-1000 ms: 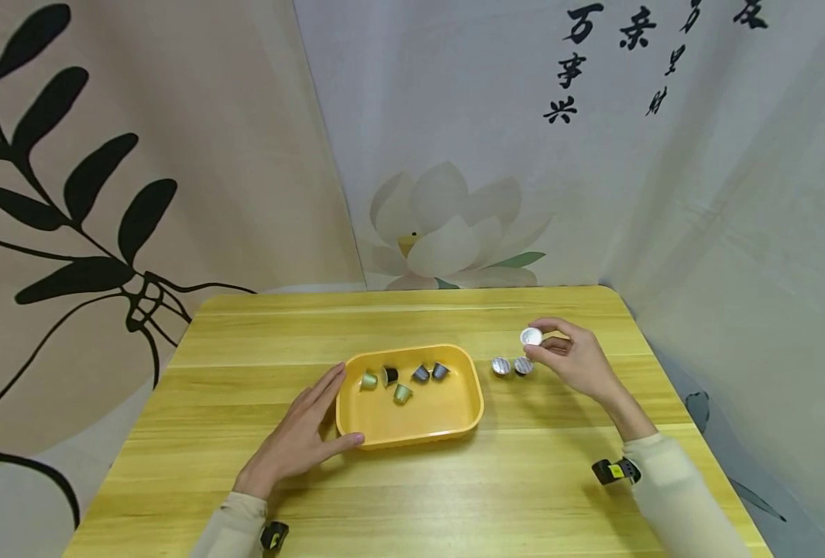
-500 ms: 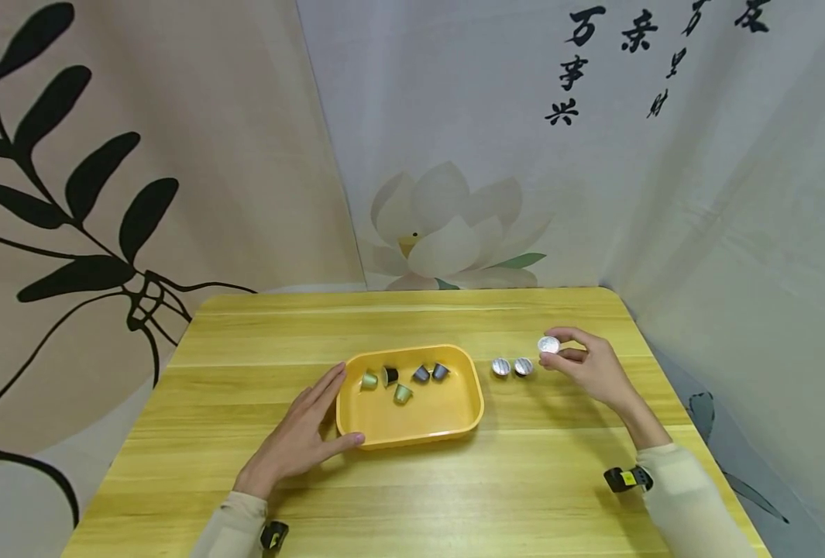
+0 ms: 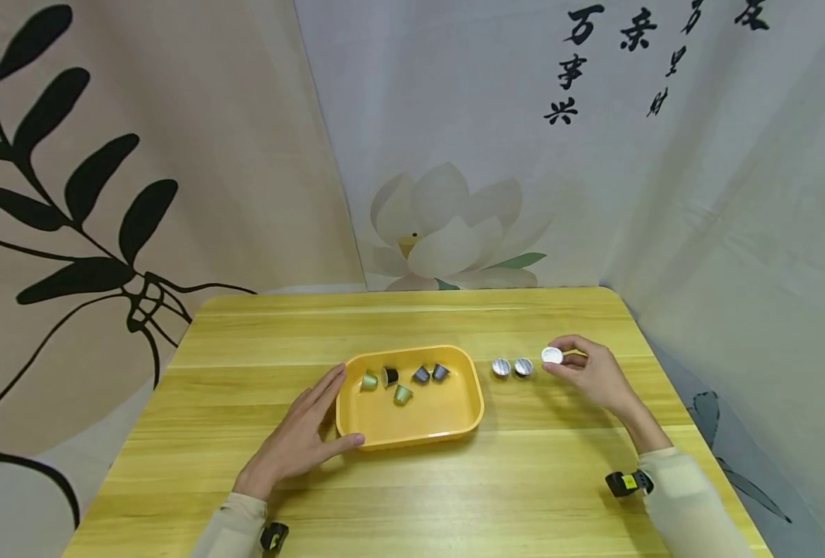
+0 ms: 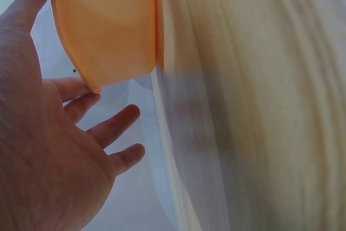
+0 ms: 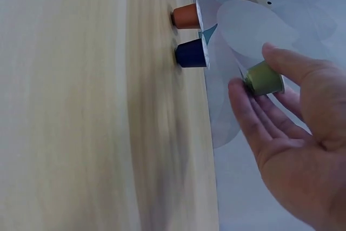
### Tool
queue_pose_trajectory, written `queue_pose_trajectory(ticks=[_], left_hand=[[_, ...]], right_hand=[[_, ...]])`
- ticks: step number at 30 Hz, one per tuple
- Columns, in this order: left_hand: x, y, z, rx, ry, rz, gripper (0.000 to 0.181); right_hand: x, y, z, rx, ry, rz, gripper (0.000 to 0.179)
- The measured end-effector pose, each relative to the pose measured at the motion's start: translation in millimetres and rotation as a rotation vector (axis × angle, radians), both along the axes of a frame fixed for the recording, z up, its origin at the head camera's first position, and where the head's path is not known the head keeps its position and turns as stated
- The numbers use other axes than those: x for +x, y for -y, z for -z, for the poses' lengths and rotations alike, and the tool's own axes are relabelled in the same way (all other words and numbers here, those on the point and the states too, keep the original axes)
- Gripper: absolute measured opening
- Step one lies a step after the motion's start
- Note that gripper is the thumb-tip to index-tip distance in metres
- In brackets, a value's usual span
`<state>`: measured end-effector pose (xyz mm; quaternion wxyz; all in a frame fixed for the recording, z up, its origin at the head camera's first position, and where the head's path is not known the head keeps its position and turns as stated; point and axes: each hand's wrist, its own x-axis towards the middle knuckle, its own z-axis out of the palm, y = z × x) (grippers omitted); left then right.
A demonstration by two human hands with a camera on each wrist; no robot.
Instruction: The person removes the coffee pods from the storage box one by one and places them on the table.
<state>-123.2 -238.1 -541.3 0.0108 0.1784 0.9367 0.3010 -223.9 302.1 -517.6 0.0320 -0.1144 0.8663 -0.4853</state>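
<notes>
My right hand (image 3: 593, 376) pinches a green coffee capsule (image 5: 265, 78) between thumb and fingers, its pale lid turned up, above the table right of two capsules. Those two stand lid up in a row: an orange-brown capsule (image 5: 186, 17) and a dark blue capsule (image 5: 191, 54). At the left end of a yellow tray (image 3: 412, 435), my left hand (image 3: 297, 438) rests with spread, fairly straight fingers touching the rim. Inside the tray lie several capsules on their sides: two green capsules (image 3: 402, 394), a black capsule (image 3: 390, 376) and two blue-grey capsules (image 3: 441, 372).
Everything stands on a wooden table (image 3: 412, 504) with rounded far corners. Behind its far edge hangs a printed curtain (image 3: 454, 139) with a lotus and black lettering. Each wrist carries a small black camera (image 3: 624, 483).
The right hand has moved rightward with the green capsule, away from above the two standing capsules, and then lowered. The left hand and the tray have stayed in place.
</notes>
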Motion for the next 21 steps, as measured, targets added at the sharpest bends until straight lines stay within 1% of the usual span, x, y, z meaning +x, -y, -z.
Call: queue_pose_trajectory(ticks=[5, 9, 16, 21], left_hand=[[-0.2, 0.6, 0.3, 0.001, 0.004, -0.002, 0.116], [0.0, 0.7, 0.5, 0.001, -0.001, -0.003, 0.116], [-0.1, 0.9, 0.1, 0.005, 0.001, -0.001, 0.116], [0.0, 0.9, 0.9, 0.0, -0.003, -0.003, 0.116]], right_hand=[[-2.1, 0, 6.0, 0.054, -0.038, -0.006, 0.037], [-2.7, 1, 8.8, 0.083, -0.024, -0.011, 0.034], [-4.3, -1, 13.5, 0.175, -0.017, -0.028, 0.034], [-6.0, 0, 18.5, 0.199, -0.003, -0.038, 0.035]])
